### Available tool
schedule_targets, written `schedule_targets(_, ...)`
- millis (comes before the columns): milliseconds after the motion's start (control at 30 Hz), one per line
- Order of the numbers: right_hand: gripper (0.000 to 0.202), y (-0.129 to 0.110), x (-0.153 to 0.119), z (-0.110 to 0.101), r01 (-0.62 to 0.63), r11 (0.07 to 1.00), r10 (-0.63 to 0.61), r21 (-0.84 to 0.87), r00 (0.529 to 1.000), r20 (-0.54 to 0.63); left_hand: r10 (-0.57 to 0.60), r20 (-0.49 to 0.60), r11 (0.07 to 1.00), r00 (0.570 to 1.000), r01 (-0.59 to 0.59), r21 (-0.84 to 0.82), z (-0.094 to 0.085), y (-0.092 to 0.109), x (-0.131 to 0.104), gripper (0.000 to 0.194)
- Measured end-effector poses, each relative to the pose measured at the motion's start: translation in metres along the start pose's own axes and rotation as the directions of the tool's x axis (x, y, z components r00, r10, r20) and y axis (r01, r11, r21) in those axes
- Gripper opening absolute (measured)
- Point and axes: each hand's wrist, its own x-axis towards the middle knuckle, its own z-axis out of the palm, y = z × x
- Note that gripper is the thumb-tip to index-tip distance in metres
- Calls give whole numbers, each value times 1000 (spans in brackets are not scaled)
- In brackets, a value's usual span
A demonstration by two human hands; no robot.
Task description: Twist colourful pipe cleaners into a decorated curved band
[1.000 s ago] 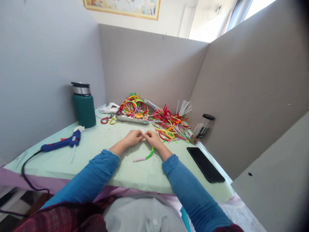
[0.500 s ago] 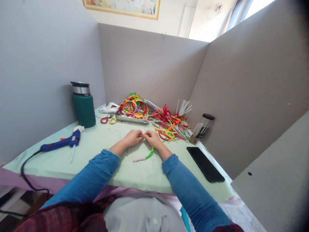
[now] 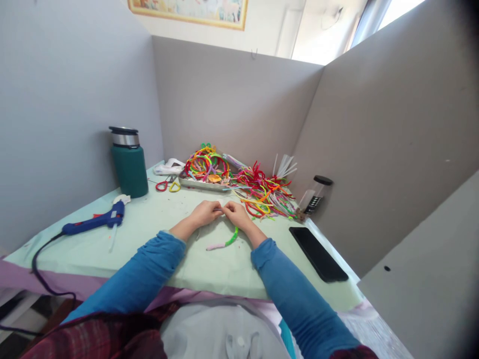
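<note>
My left hand and my right hand meet fingertip to fingertip above the middle of the table. Both are closed in a pinch on a curved pipe cleaner. Its bright green stretch hangs below my right hand and bends left into a pale pink end. The part between my fingertips is mostly hidden. Beyond my hands, a heap of pipe cleaners in many colours spreads over the table. A metal tray beside it holds more coloured loops.
A blue glue gun with its cord lies at left, near a green bottle. Scissors rest by the tray. At right are a black phone and a clear jar with a black lid. Grey partitions enclose the table.
My fingertips have shifted very slightly against each other. Everything else looks the same.
</note>
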Motion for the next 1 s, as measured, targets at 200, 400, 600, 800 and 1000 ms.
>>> schedule_targets(200, 20, 0, 0, 0, -9, 1000, 9, 6, 1000, 7, -38, 8, 999, 999, 38, -32, -3, 3, -2, 24)
schedule_targets(400, 23, -4, -1, -2, -31, 999, 31, 10, 999, 13, -28, 15, 994, 999, 30, -105, -1, 0, 0, 28)
schedule_targets(600, 25, -6, -2, -3, -18, 1000, 18, -9, 1000, 13, -112, 78, 971, 991, 126, -203, 1, -1, 0, 31)
schedule_targets(800, 24, -5, -1, -3, -18, 1000, 18, -10, 1000, 14, -133, 85, 959, 987, 150, -239, 1, 2, 0, 30)
schedule_targets(1000, 25, -5, -2, -2, -16, 1000, 16, 11, 1000, 15, -129, 9, 971, 992, 128, -201, 0, 3, 2, 20)
